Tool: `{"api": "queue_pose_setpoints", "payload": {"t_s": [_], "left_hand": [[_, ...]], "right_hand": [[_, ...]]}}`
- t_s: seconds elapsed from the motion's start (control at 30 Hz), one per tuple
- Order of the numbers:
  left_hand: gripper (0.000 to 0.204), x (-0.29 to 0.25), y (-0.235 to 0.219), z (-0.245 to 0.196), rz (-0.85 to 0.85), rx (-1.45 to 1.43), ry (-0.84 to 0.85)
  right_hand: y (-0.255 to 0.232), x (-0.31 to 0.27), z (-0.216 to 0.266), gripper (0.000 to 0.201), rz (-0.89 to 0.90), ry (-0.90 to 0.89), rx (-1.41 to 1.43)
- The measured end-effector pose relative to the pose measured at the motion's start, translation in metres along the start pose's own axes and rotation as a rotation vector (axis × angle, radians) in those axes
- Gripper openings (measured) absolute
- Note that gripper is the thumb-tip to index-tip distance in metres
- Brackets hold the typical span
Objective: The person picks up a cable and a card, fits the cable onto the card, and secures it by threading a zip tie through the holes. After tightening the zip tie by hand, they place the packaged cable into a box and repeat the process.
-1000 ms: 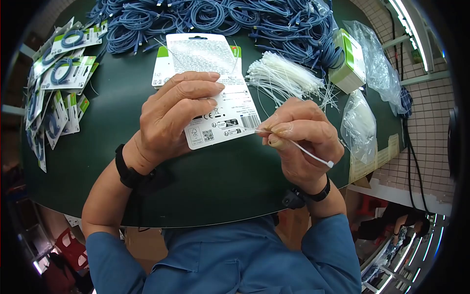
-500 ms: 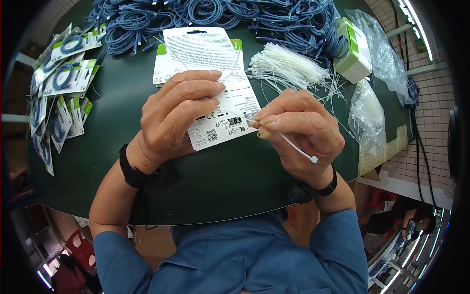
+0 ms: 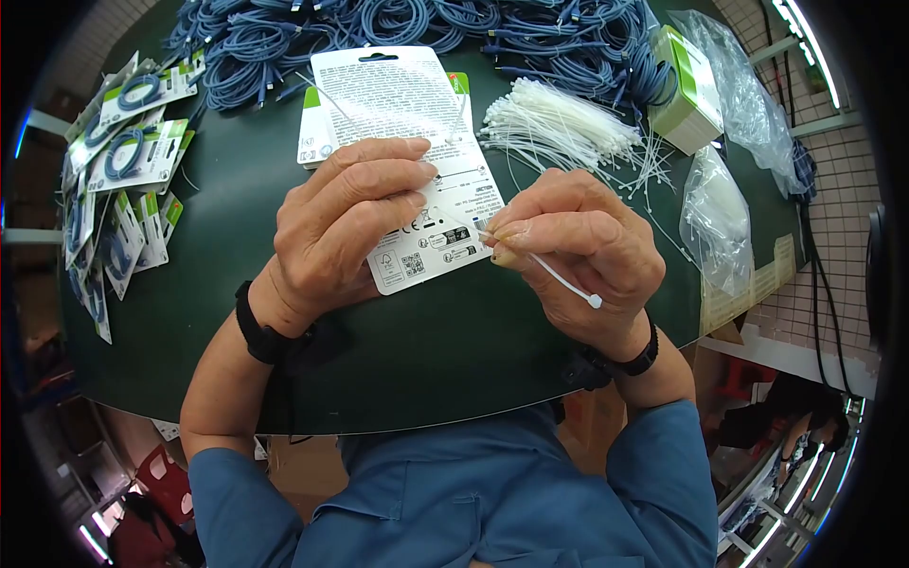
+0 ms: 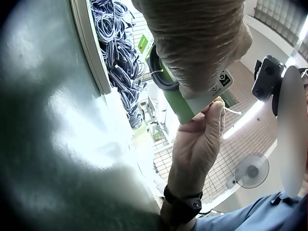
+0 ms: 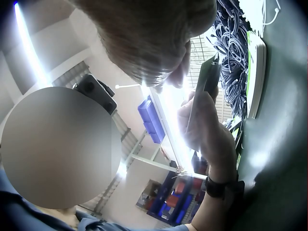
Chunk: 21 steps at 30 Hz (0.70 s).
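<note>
My left hand (image 3: 336, 218) holds a printed cardboard packaging card (image 3: 440, 204), its text side turned up in the head view. The thumb lies underneath, hidden there. A coiled dark cable (image 4: 160, 72) sits on the card's green other face in the left wrist view. At the card's lower right edge, my right hand (image 3: 592, 260) pinches a white cable tie (image 3: 561, 276) between thumb and fingers. The tie's square head sticks out to the lower right, and its thin end overlaps the card's edge near the barcode.
A loose bunch of white cable ties (image 3: 559, 123) lies beyond my right hand. Coiled blue cables (image 3: 398, 21) line the back. Carded cables (image 3: 128, 156) pile up at left; more cards (image 3: 312, 133) lie behind the held one. A green-white box (image 3: 686, 90) and plastic bags (image 3: 715, 227) are at right.
My right hand has come slightly closer to the card, and the cable tie's head has swung left with it. The left hand keeps its hold on the card.
</note>
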<state>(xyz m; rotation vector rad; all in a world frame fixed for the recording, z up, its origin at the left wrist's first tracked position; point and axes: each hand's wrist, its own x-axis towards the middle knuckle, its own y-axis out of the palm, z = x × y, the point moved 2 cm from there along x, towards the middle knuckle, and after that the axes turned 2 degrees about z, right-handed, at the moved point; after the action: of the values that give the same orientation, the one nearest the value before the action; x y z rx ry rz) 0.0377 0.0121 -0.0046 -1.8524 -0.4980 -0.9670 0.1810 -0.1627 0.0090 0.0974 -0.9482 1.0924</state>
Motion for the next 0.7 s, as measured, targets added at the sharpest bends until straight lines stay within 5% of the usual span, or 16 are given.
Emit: {"api": "queue_pose_setpoints", "payload": {"t_s": [0.7], "left_hand": [[0.031, 0.006, 0.003, -0.018, -0.037, -0.015, -0.031]], "right_hand": [[0.002, 0.008, 0.008, 0.029, 0.016, 0.042, -0.084]]}}
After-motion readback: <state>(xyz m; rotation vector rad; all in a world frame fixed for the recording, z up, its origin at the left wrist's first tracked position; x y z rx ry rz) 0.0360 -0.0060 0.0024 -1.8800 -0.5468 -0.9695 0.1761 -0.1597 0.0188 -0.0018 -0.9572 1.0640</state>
